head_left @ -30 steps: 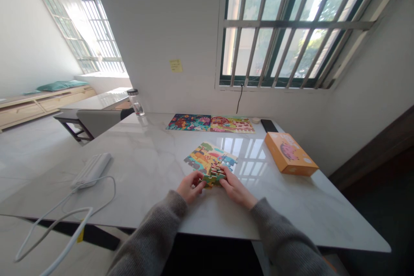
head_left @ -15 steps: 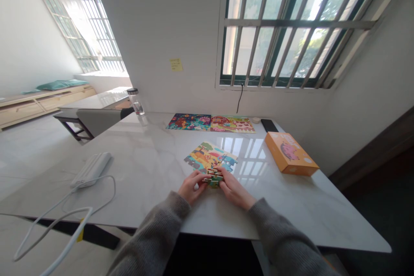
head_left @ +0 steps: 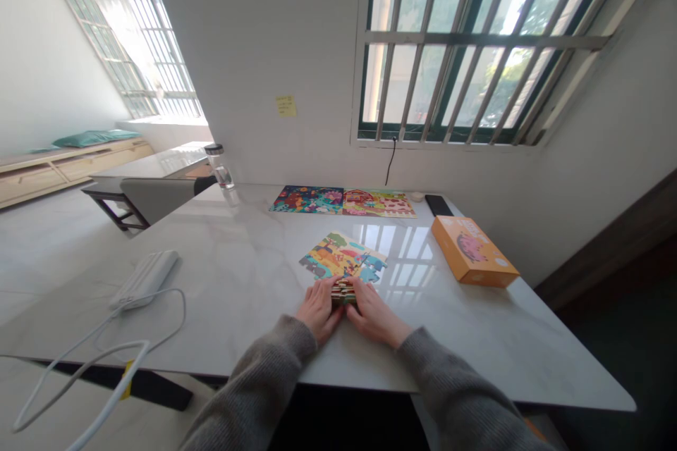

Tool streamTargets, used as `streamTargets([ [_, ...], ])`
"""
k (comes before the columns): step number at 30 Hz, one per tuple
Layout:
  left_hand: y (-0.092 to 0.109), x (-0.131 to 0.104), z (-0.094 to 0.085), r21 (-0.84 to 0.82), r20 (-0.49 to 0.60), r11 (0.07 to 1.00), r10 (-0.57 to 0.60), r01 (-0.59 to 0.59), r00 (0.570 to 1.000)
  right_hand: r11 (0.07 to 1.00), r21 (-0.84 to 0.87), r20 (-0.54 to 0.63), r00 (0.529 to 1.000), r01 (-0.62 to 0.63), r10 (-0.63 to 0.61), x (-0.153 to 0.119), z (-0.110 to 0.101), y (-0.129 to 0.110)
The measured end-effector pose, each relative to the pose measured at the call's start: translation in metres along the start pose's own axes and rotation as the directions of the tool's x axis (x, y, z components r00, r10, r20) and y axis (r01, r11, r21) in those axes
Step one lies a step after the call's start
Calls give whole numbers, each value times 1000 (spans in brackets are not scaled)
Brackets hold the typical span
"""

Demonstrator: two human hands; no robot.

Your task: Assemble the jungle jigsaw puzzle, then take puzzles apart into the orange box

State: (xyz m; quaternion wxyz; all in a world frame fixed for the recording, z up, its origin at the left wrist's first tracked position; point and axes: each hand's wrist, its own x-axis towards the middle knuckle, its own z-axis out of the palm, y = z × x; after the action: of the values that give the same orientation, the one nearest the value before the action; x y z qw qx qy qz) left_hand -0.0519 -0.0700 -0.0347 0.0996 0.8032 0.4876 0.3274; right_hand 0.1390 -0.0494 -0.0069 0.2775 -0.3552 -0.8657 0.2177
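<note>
A small stack of jigsaw puzzle pieces [head_left: 343,292] is gripped between both hands near the front of the table. My left hand [head_left: 319,310] presses on its left side, with fingers over the top and the thumb low. From the right, my right hand [head_left: 374,313] closes on the same stack. Just beyond the fingertips lies a partly assembled animal puzzle [head_left: 338,254] with a yellow and blue picture; the hands cover its near corner. How many pieces are in the stack is hard to make out.
Two colourful picture sheets, a dark one [head_left: 307,199] and a farm scene [head_left: 378,203], lie along the back. An orange box [head_left: 473,251] and a black phone [head_left: 438,205] are at right. A white power strip [head_left: 145,278] with a cable lies left; a bottle [head_left: 219,165] stands behind.
Both hands have drawn closer together around the stack of pieces. The left fingers now lie over its side, and the pieces look more upright and tightly packed.
</note>
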Motion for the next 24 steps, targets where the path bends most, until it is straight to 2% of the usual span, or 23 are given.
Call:
streamTargets([
  [4,-22,7,-16,-7,-73,995,-104,104,992,995,50,-35,996,-86,88,-3,-11,11],
  [6,-39,15,-30,111,-117,965,-223,236,968,990,66,-53,990,-126,129,-5,-20,16],
  [9,-58,30,-48,284,-83,878,-377,385,922,983,60,-71,982,-173,177,-8,-29,23],
  [11,-58,39,-53,357,-7,858,-392,369,920,981,43,-83,978,-189,192,-8,-31,26],
  [14,-42,44,-48,413,52,847,-390,335,919,980,-2,-123,973,-197,195,-8,-31,33],
  [16,-28,41,-41,447,60,831,-397,331,916,973,-39,-175,961,-226,216,-7,-35,41],
  [19,-17,33,-36,417,117,867,-348,272,930,953,-18,-258,922,-303,289,-7,-47,54],
  [22,-25,34,-42,371,184,912,-260,178,948,939,110,-312,886,-326,344,-8,-55,60],
  [24,-34,42,-49,356,260,931,-176,76,949,942,192,-310,893,-277,326,-8,-52,56],
])
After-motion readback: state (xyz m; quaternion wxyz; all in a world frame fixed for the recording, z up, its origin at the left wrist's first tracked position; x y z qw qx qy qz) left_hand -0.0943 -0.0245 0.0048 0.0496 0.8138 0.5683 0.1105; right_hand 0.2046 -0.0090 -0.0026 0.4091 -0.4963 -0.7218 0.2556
